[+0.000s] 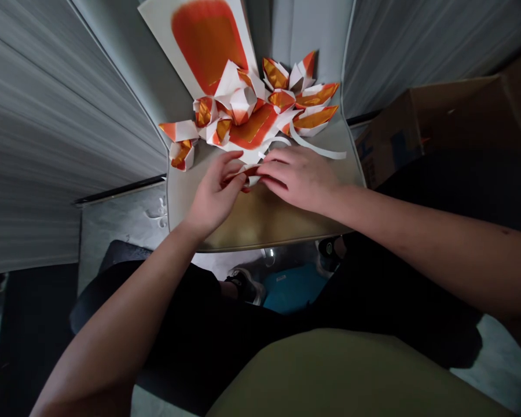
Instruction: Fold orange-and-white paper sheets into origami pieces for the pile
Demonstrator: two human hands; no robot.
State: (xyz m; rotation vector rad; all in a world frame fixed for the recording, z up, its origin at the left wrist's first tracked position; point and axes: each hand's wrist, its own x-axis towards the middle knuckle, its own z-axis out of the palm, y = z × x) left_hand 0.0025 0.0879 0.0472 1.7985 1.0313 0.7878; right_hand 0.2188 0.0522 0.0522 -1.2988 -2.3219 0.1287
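Left hand [212, 194] and right hand [301, 176] pinch small orange-and-white folded paper [248, 171], frame centre; best to crease flat against tan tabletop [260, 223].

I'm looking down into what reads as an informal work corner of a home or a small shopfront; I can't tell which. Ribbed grey walls [47, 116] close in on both sides. A small glossy counter [260, 226] stands low over a pale patterned floor [125, 214], heaped with folded orange-and-gold papers [243, 104] and flat sheets [208, 35]. A cardboard box [438, 121] sits just to its right.
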